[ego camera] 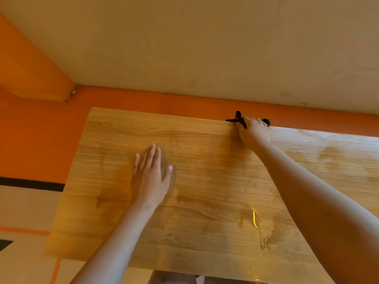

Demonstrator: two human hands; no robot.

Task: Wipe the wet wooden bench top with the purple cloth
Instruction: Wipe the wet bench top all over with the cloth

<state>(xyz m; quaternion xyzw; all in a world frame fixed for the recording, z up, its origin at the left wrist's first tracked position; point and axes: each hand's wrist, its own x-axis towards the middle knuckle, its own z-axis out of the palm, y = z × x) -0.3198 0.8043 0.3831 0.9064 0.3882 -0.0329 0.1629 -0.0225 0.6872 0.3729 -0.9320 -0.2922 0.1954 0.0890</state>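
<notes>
Cloth (pixel 239 119) mostly hidden under right hand (pixel 254 132).

No legible text or labels.

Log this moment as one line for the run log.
left hand: flat on wet wooden bench top | right hand: grips dark purple cloth at far edge | water puddle: near front edge
</notes>
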